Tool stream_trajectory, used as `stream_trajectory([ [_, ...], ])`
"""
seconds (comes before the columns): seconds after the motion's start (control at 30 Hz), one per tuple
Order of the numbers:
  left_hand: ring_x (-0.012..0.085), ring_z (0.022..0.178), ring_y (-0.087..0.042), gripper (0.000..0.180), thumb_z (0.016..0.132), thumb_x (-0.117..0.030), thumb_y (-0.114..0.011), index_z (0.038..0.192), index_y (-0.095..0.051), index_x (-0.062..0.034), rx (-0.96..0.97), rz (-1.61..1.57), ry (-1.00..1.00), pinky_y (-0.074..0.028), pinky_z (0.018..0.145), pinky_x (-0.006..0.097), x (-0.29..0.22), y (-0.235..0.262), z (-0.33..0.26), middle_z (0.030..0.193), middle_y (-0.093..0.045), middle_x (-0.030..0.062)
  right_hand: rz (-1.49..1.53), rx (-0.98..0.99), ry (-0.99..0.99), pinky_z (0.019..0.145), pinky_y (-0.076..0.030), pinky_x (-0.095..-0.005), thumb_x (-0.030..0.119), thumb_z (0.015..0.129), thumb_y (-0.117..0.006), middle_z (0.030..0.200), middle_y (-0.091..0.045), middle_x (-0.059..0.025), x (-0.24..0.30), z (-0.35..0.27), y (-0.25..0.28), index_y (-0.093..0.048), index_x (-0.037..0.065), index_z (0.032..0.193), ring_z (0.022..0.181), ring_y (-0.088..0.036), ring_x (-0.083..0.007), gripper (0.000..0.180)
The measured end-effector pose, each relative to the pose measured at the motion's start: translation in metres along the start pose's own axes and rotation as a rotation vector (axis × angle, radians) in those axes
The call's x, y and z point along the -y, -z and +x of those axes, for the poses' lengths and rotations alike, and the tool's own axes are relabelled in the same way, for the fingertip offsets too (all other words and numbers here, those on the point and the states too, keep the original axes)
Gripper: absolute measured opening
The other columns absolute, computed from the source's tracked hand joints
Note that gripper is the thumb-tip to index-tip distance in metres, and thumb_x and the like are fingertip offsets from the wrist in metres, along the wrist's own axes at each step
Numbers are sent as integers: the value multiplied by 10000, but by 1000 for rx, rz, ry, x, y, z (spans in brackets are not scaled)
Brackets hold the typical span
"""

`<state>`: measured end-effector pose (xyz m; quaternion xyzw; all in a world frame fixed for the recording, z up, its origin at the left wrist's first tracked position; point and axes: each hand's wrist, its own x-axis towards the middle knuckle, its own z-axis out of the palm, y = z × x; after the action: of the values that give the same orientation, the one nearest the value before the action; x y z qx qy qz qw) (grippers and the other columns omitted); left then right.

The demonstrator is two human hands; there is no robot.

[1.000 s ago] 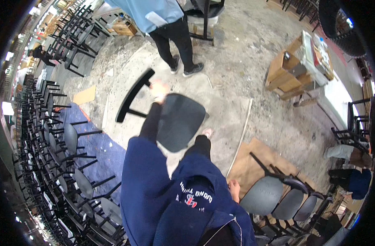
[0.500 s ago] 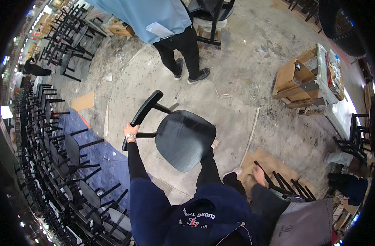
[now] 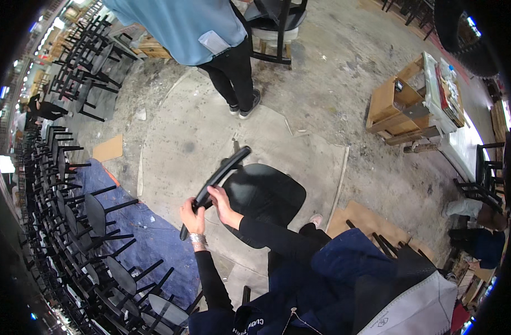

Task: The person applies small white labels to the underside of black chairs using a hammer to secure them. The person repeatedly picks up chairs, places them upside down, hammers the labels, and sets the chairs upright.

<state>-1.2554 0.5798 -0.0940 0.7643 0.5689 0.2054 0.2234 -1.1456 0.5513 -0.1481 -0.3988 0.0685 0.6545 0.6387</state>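
Gripping the black chair (image 3: 275,192) by its backrest (image 3: 228,167), I have it just in front of me, over the pale sheet (image 3: 171,139) on the floor (image 3: 344,72). My left hand (image 3: 193,218) is curled closed around the lower stretch of the backrest; my right hand (image 3: 226,208), half open, lays its fingers against the same bar just beside it, how firmly I cannot tell. With 2 hands bunched toward 1 end, the chair could twist if the seat's weight pulled unevenly. My shiny bracelet (image 3: 198,239) sits near enough to scuff the black finish if my wrist rolled. A leg might catch the sheet's edge too.

The backrest is a slim, smooth, gently bowed bar; the seat is broad, round-cornered and softly sheened. Underneath, the sheet is speckled and ragged-edged. To my left lies a rumpled blue sheet (image 3: 171,245); beyond the chair stands a co-worker (image 3: 194,33) in light blue.
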Motion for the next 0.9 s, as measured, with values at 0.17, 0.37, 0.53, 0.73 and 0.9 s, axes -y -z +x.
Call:
stream_trajectory([
  [0.17, 288, 780, -586, 294, 704, -221, -679, 934, -629, -45, 127, 68, -102, -455, 726, 383, -74, 5, -4, 789, -633, 115, 242, -438, 228, 487, -502, -346, 425, 832, -584, 621, -608, -128, 22, 19, 13, -503, 52, 819, 500, -616, -248, 382],
  [0.37, 148, 876, -610, 368, 952, -318, -483, 1131, -588, -13, 801, -413, -36, -472, 818, 293, -107, 6, 67, 945, -671, 85, 227, -332, 113, 630, -533, -424, 667, 742, -485, 670, -603, -175, 179, -36, 76, -503, 41, 841, 633, -634, -313, 635],
  [0.53, 171, 927, -610, 414, 953, -349, -472, 1212, -534, -31, 859, -618, 131, -467, 858, 316, -136, -66, 142, 1037, -659, 93, 190, -310, 176, 723, -513, -433, 699, 675, -512, 688, -602, -236, 312, -56, 176, -553, -99, 853, 699, -616, -350, 818],
  [0.73, 217, 1041, -579, 564, 884, -423, -558, 1306, -460, -61, 925, -867, 503, -450, 897, 346, -153, -288, 131, 1196, -583, 152, 56, -285, 232, 614, -516, -443, 728, 699, -490, 655, -578, -226, 341, -162, 275, -523, -34, 686, 607, -598, -331, 762],
  [0.9, 233, 1270, -326, 889, 756, -565, -605, 1404, -251, -70, 944, -1012, 989, -288, 1031, 440, -117, -491, 14, 1365, -384, 150, 573, -512, 257, 587, -493, -464, 622, 706, -555, 623, -538, -209, 305, -221, 308, -521, -51, 740, 575, -571, -358, 675],
])
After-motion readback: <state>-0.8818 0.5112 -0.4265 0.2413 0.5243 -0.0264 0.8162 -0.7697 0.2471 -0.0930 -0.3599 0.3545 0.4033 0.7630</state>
